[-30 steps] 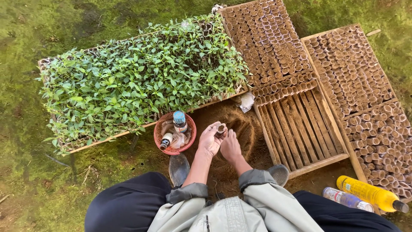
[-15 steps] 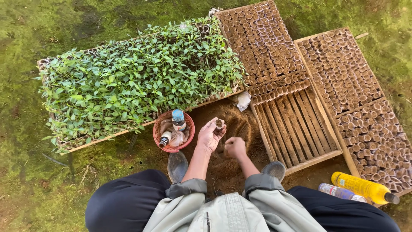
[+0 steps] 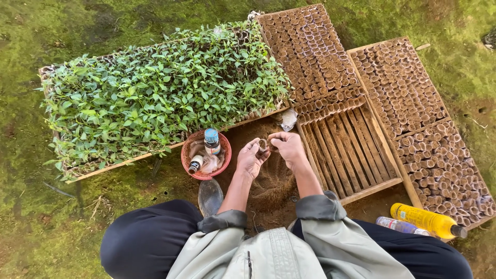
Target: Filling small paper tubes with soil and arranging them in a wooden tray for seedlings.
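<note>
My left hand (image 3: 250,160) holds a small brown paper pot (image 3: 263,145) over a heap of brown soil (image 3: 268,178). My right hand (image 3: 288,147) is pinched at the rim of that pot, its fingers touching it. Both hands meet just in front of the wooden slatted tray (image 3: 347,150), whose near part is bare and whose far part is packed with several filled paper pots (image 3: 310,57).
A tray of green seedlings (image 3: 155,98) lies to the left. A red basket (image 3: 187,155) with two small bottles (image 3: 211,142) stands beside my left hand. A second tray of pots (image 3: 418,119) lies right; a yellow bottle (image 3: 426,219) and a clear one lie near my right knee.
My right hand has lifted from the soil heap up to the pot held in my left hand. The left hand has stayed almost in place.
</note>
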